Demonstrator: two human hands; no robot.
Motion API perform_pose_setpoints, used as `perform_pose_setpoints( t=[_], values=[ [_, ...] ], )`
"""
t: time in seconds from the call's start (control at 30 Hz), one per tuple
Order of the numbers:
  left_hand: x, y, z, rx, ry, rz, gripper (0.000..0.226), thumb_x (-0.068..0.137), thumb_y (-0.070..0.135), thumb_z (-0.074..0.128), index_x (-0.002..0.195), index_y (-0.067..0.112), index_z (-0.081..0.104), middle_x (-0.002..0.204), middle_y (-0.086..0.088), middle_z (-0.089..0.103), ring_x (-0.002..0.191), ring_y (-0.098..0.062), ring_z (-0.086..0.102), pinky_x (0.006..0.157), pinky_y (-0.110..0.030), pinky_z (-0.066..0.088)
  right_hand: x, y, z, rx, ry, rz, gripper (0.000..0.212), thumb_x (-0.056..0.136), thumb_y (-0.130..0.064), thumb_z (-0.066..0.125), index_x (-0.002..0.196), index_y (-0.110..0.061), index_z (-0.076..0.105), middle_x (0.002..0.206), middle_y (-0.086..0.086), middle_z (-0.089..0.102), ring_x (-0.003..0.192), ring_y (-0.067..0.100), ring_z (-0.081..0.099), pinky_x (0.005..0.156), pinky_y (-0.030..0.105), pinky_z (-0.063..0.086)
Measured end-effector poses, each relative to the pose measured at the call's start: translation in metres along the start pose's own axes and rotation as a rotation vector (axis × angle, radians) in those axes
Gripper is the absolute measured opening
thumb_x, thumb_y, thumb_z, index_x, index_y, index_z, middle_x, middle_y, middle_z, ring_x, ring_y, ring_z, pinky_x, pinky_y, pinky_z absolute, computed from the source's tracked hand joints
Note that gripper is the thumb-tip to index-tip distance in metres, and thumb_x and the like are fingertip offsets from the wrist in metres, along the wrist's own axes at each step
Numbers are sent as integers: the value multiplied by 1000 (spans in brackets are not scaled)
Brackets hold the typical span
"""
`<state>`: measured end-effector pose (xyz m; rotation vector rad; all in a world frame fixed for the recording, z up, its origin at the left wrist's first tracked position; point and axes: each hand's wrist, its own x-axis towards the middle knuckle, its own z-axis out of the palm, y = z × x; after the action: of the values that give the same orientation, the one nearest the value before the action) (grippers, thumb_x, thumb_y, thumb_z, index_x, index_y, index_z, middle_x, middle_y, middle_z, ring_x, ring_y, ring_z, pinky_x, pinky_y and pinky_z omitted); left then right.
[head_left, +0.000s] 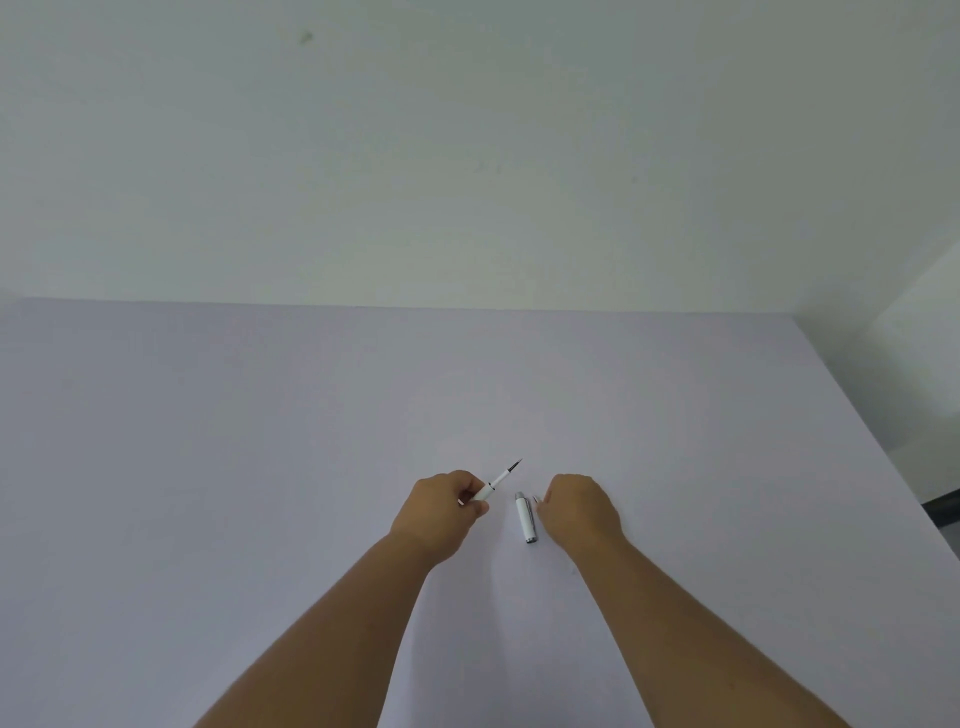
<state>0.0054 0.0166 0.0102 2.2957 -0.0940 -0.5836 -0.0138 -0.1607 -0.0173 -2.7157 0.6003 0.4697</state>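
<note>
- The table (208, 441) has a smooth, pale lavender top. It fills the lower part of the view, and its far edge meets the wall in a straight line.
- The wall (467, 156) behind it is plain off-white, with a small greenish smudge (306, 36) high up on the left.
- The left forearm comes in from the bottom edge and angles up towards the middle of the table.
- The left hand (441, 512) is knuckles up, with its fingers and thumb curled round the barrel of the pen (498, 480).
- The pen is white and uncapped. It sticks out of the grip at a slant, with its dark tip pointing away and to the right, clear of the tabletop.
- The cap (525, 519), white with silver ends, lies flat on the table between the two hands, nearer the right one.
- The right hand (579, 506) is just beside the cap, back upward, with its fingers tucked under. Whether it pinches anything or touches the cap cannot be told.
- On the right the table's edge runs diagonally towards the viewer.
- Beyond that edge are a second pale wall face (914, 332) and a dark strip (943, 512) low down.
</note>
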Motion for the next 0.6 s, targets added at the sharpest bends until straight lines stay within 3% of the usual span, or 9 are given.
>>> perform_pose_setpoints(
  t=[0.1, 0.23, 0.33, 0.47, 0.6],
  values=[
    [0, 0, 0, -5, -3, -1, 15, 87, 25, 59, 99, 21, 66, 101, 0, 66, 77, -17, 57, 62, -25, 46, 1, 1, -3, 166, 32, 32, 21, 89, -27, 53, 94, -11, 66, 98, 6, 68, 93, 25, 61, 67, 29, 43],
    [-1, 0, 0, -2, -9, 6, 16, 88, 25, 58, 101, 20, 66, 103, -1, 66, 76, -16, 56, 64, -25, 46, 2, -3, -19, 780, 113, 65, 17, 86, -21, 58, 98, -13, 67, 80, -5, 65, 69, 11, 57, 60, 23, 42],
    [-1, 2, -1, 0, -8, 11, 16, 88, 25, 58, 101, 20, 66, 103, -1, 66, 75, -17, 56, 66, -27, 47, 2, -7, -32, 1118, 113, 102, 14, 85, -22, 61, 94, -15, 68, 83, -2, 64, 69, 14, 54, 68, 28, 45],
    [-1, 4, -1, 5, -7, 14, 15, 87, 26, 58, 99, 21, 66, 102, -1, 66, 76, -17, 56, 66, -28, 48, -3, -10, -43, 1296, 73, 83, 11, 85, -20, 64, 91, -11, 67, 85, 4, 70, 57, 10, 46, 57, 23, 41],
    [-3, 5, -2, 3, -5, 17, 14, 87, 26, 58, 97, 21, 66, 100, -1, 66, 74, -16, 55, 62, -25, 46, -8, -12, -45, 1306, 49, 64, 6, 83, -15, 64, 86, -10, 66, 84, 6, 73, 56, 12, 45, 57, 23, 40]
  ],
)
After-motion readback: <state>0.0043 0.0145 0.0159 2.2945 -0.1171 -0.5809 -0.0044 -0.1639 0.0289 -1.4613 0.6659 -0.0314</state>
